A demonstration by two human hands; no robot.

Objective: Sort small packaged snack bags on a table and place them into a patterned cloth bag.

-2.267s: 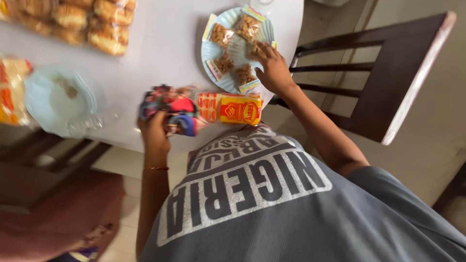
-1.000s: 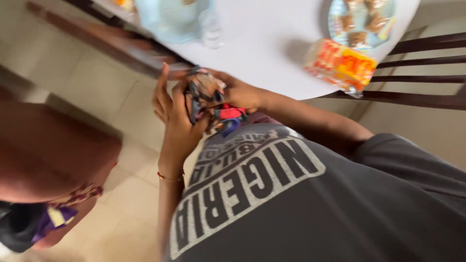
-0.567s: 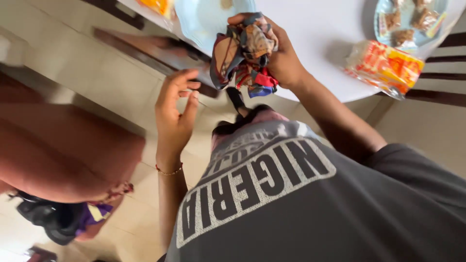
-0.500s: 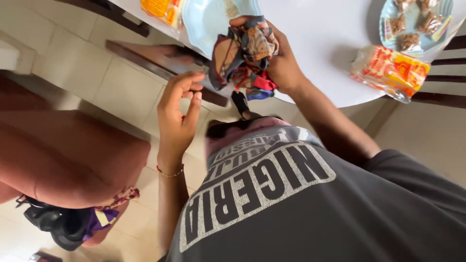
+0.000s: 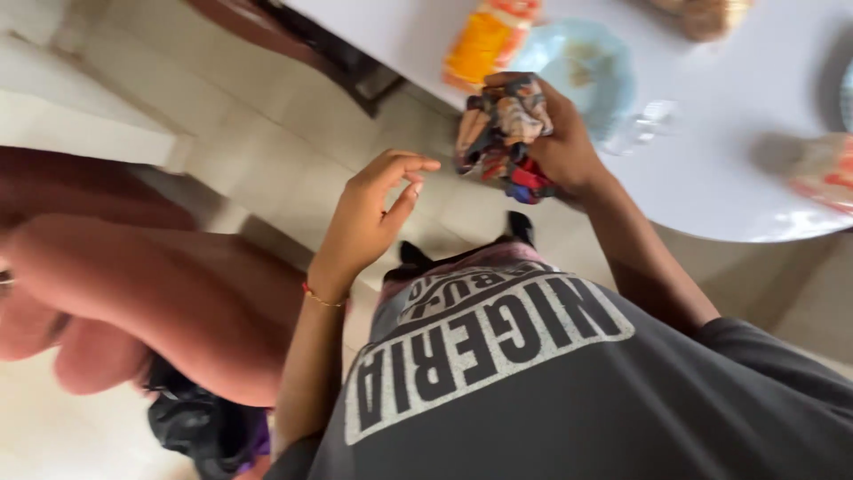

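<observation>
My right hand (image 5: 564, 147) grips a crumpled, many-coloured patterned cloth (image 5: 498, 133) and holds it up at the near edge of the white round table (image 5: 711, 169). My left hand (image 5: 369, 213) hovers a little to the left of the cloth, over the tiled floor, with its fingers loosely curled and nothing in it. A thin bracelet circles that wrist. Just behind the cloth a light blue plate (image 5: 577, 67) with a few crumbs rests on the table.
An orange and yellow packet (image 5: 484, 36) lies left of the blue plate, and another orange packet (image 5: 822, 173) is blurred at the right edge. A reddish-brown cushioned seat (image 5: 133, 267) fills the left, with a dark bag (image 5: 200, 427) under it. A dark chair frame (image 5: 302, 36) stands at the top.
The cloth passed from both hands into my right hand alone and was lifted to the table edge. My left hand let go and drew back. The view swung left.
</observation>
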